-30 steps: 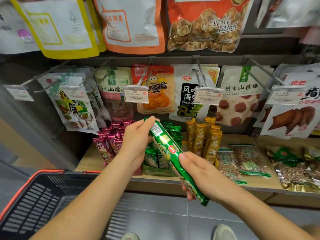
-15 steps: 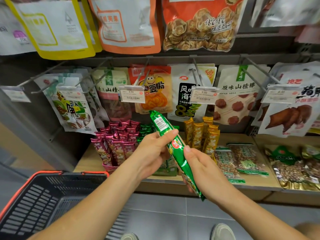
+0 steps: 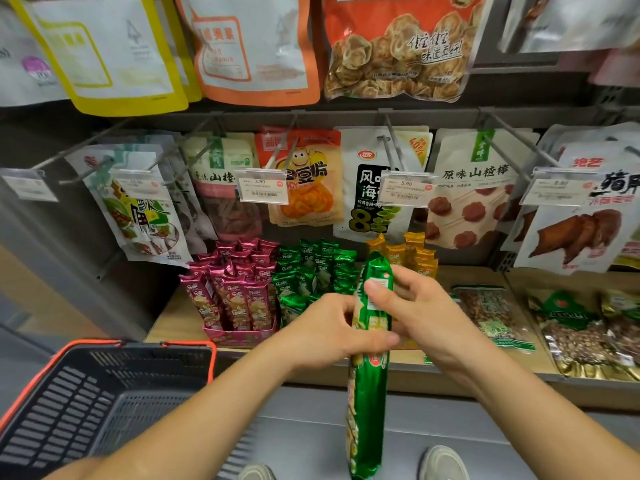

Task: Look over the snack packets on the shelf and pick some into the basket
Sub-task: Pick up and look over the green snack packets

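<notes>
I see a long, shiny green foil snack packet (image 3: pixel 367 410) standing almost straight up in the middle of the picture, a bit to the right, in front of the light wooden shelf (image 3: pixel 169 320). Both hands hold it near its top half. The left hand (image 3: pixel 329 327) comes in from the lower left and wraps round the packet, with its thumb lying across the front. The right hand (image 3: pixel 427 313) comes in from the lower right and grips the packet higher up, with its thumb pressed on the white label. The bottom end of the packet hangs down low in the picture, near two grey shoes (image 3: pixel 443 462) on the floor. The dark plastic basket with an orange-red rim (image 3: pixel 86 403) sits in the lower left, well apart from the packet. On the shelf behind the hands I see a box of pink packets (image 3: pixel 235 296), then green packets (image 3: pixel 311 268), then gold packets (image 3: pixel 415 254) in a row. Flat bags of nuts (image 3: pixel 491 317) lie to the right. Big snack bags (image 3: pixel 304 181) hang on hooks above, with white price tags (image 3: pixel 263 190).
</notes>
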`<action>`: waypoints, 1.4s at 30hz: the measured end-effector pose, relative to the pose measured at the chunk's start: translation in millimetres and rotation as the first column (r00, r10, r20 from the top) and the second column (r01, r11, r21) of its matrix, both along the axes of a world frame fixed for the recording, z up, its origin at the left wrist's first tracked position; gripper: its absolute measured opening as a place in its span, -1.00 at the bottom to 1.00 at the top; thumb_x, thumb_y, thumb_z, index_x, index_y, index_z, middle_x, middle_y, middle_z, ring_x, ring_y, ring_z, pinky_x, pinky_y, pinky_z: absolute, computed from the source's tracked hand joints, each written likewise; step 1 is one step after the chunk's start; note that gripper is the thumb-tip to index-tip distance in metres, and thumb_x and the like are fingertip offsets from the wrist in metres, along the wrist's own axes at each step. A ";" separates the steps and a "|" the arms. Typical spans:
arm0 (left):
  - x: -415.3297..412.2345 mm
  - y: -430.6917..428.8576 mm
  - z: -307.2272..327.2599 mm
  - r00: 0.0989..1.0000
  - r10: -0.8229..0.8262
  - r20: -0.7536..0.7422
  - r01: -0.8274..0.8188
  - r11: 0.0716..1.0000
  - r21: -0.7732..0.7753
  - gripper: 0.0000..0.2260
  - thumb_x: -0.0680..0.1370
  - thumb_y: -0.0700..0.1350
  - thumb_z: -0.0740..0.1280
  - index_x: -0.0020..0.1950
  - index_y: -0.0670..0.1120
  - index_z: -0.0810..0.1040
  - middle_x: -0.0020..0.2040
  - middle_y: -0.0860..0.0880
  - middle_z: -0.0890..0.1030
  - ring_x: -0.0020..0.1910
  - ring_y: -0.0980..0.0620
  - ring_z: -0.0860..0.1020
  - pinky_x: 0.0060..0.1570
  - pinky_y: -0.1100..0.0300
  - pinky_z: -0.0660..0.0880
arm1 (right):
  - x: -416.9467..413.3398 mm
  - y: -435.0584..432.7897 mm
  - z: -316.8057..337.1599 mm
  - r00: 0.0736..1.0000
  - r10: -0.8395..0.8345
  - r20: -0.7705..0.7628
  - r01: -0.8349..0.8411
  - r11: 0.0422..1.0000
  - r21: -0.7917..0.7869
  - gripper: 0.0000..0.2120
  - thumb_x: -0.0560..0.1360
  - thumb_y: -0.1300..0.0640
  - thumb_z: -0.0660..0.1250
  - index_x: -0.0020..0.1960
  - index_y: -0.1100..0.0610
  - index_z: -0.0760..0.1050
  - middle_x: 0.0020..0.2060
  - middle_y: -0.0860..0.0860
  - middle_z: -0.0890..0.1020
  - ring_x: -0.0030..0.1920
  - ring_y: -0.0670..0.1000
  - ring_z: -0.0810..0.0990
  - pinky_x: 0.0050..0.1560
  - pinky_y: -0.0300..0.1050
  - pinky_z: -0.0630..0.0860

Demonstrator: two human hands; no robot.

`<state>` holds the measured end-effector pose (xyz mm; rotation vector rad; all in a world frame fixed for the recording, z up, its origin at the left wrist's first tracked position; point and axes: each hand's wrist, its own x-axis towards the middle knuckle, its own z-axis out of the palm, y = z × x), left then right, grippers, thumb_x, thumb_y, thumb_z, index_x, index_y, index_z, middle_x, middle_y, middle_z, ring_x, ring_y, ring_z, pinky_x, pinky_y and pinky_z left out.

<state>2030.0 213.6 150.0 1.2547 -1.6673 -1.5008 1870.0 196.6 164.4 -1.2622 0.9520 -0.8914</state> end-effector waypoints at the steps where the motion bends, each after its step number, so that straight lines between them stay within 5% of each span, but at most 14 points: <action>1: -1.7 1.2 -0.1 1.000 0.012 -0.019 -0.012 1.000 0.006 -0.95 0.42 -0.02 0.51 -0.16 0.04 0.68 -0.23 0.07 0.67 -0.21 0.17 0.61 -0.17 0.31 0.48 | -1.1 0.2 -0.2 1.000 -0.029 0.003 0.029 0.999 -0.028 -0.65 0.38 0.01 0.39 0.12 0.12 0.56 -0.02 0.08 0.71 -0.03 0.05 0.70 -0.12 -0.11 0.64; 4: -0.8 1.1 0.3 0.996 0.071 -0.062 -0.070 0.997 0.016 -0.91 0.41 -0.04 0.53 -0.27 0.10 0.67 -0.33 0.09 0.64 -0.33 0.20 0.58 -0.30 0.36 0.46 | -4.5 -1.6 1.3 0.986 -0.161 0.030 0.163 0.984 -0.074 -0.76 0.45 0.11 0.40 0.09 0.16 0.57 -0.09 0.07 0.72 -0.08 0.05 0.70 -0.16 -0.11 0.64; 11: 3.6 1.9 -3.3 0.996 0.088 -0.006 -0.088 0.996 0.029 -0.68 0.23 0.18 0.53 -0.10 0.09 0.70 -0.15 -0.02 0.71 -0.20 0.10 0.61 -0.15 0.18 0.55 | -30.9 -12.9 14.7 0.861 -0.463 0.209 0.467 0.883 0.032 -0.84 0.57 0.09 0.30 0.00 0.20 0.54 -0.23 0.00 0.67 -0.19 -0.08 0.64 -0.08 -0.09 0.60; 17: 20.9 -0.4 5.1 0.996 0.089 -0.018 -0.088 0.995 0.056 -0.75 0.40 -0.08 0.54 0.06 -0.02 0.67 -0.14 0.06 0.72 -0.21 0.21 0.63 -0.28 0.38 0.52 | -45.8 -17.2 19.8 0.752 -0.583 0.309 0.563 0.811 0.160 -0.86 0.58 0.09 0.29 -0.10 0.14 0.52 -0.29 -0.03 0.63 -0.24 -0.09 0.60 -0.10 -0.08 0.60; 19: 26.9 -0.8 9.0 0.984 0.180 0.016 -0.180 0.984 -0.005 -0.73 0.37 -0.04 0.54 0.05 0.01 0.67 -0.20 0.11 0.71 -0.28 0.22 0.61 -0.35 0.39 0.49 | -47.0 -17.2 20.0 0.755 -0.572 0.321 0.548 0.819 0.171 -0.87 0.58 0.10 0.29 -0.08 0.13 0.52 -0.27 -0.02 0.63 -0.21 -0.07 0.61 -0.14 -0.10 0.60; 22: 37.5 -4.6 11.8 0.932 0.334 0.140 -0.319 0.940 -0.118 -0.60 0.26 0.01 0.59 0.07 0.03 0.68 -0.09 0.01 0.72 -0.15 -0.04 0.66 -0.05 0.00 0.61 | -49.4 -18.7 20.2 0.780 -0.527 0.338 0.475 0.850 0.229 -0.91 0.60 0.17 0.27 0.05 0.16 0.51 -0.13 0.05 0.66 -0.04 0.03 0.66 -0.11 -0.02 0.65; 27: 59.7 -8.0 19.2 0.830 0.451 0.328 -0.289 0.851 -0.438 -0.58 0.24 -0.10 0.63 -0.06 0.29 0.60 -0.14 0.24 0.63 -0.21 0.30 0.54 -0.22 0.44 0.41 | -55.9 -17.6 19.1 0.887 -0.423 0.187 0.365 0.888 0.279 -0.80 0.53 0.13 0.36 0.13 0.16 0.54 0.05 0.14 0.64 -0.04 0.12 0.71 -0.19 0.02 0.65; 31: 67.4 -8.7 27.1 0.892 0.448 0.058 -0.413 0.861 -0.297 -0.50 0.23 -0.30 0.59 0.00 0.21 0.68 -0.08 0.05 0.70 -0.22 0.19 0.59 -0.26 0.36 0.50 | -53.8 -14.1 14.7 0.926 -0.377 0.020 0.361 0.900 0.243 -0.87 0.54 0.19 0.34 0.05 0.22 0.55 0.02 0.17 0.59 -0.23 0.09 0.71 -0.34 -0.14 0.61; 35: 72.3 -10.2 30.3 0.896 0.402 -0.190 -0.433 0.884 -0.173 -0.53 0.17 -0.19 0.55 0.04 0.14 0.70 0.00 -0.01 0.71 0.04 0.08 0.65 -0.08 0.29 0.57 | -51.7 -13.9 11.8 0.915 -0.398 -0.058 0.401 0.891 0.214 -0.86 0.61 0.21 0.24 -0.02 0.17 0.57 -0.01 0.17 0.58 -0.15 0.10 0.61 -0.32 -0.15 0.60; 42: 73.7 -13.4 22.6 0.854 0.426 -0.298 -0.464 0.883 -0.069 -0.56 0.21 -0.21 0.50 0.06 0.06 0.70 0.08 -0.09 0.69 0.15 0.03 0.61 0.01 0.25 0.57 | -48.7 -13.7 7.7 0.905 -0.420 -0.058 0.423 0.881 0.211 -0.79 0.63 0.21 0.19 -0.08 0.21 0.57 -0.10 0.19 0.60 -0.22 0.07 0.59 -0.31 -0.13 0.55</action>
